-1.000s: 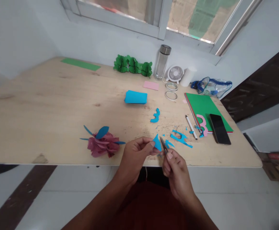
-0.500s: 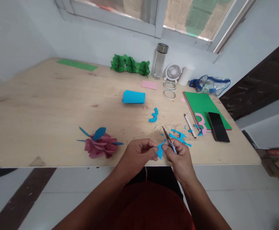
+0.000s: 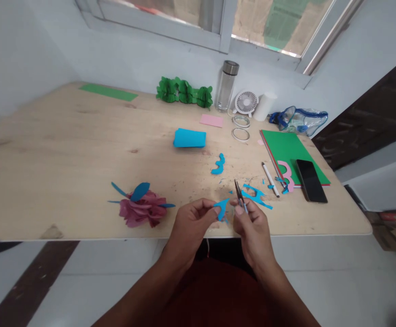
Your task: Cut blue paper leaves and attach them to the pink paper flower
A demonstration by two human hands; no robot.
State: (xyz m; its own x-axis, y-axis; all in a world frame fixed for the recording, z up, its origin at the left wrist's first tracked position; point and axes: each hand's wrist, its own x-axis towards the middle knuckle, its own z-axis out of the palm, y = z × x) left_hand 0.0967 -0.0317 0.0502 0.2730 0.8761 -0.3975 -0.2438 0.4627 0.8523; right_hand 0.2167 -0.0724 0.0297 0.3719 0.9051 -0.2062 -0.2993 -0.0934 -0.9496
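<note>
Between the thumb and fingers of my left hand [image 3: 198,220] is a small piece of blue paper [image 3: 221,209]. My right hand [image 3: 252,222] is closed around a pair of scissors [image 3: 239,193], whose blades point away from me and stand slightly apart. The scissors are to the right of the paper and do not touch it. Just beyond them lie blue paper offcuts [image 3: 257,195]. A wavy blue cutout [image 3: 219,164] rests farther back. To the left of my left hand sits a dark pink paper flower [image 3: 143,209] with blue leaves.
A blue paper stack [image 3: 190,138] and a pink paper [image 3: 211,120] lie mid-table. Tape rolls [image 3: 241,135], a fan [image 3: 246,102] and a glass bottle [image 3: 226,88] stand behind. At right are a pen [image 3: 270,179], green sheets [image 3: 289,150] and a phone [image 3: 311,180].
My hands have drawn apart. The blue paper has moved slightly left and turned in my left hand, and the scissors have come away from it, pointing more forward, blades a little apart.
</note>
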